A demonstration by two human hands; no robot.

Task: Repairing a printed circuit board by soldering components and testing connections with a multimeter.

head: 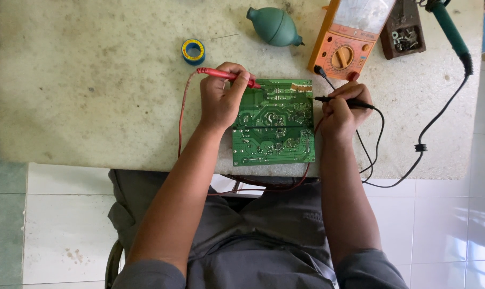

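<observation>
Two probes met a green circuit board (273, 124).
Left hand (220, 99) gripped the red probe (229, 75); right hand (339, 109) pinched the black probe (343, 100).

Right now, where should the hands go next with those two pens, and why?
Probably hold both steady and glance at the orange meter. The left hand has the red probe at the green board's top edge, and the right hand has the black probe at its right side.
</observation>
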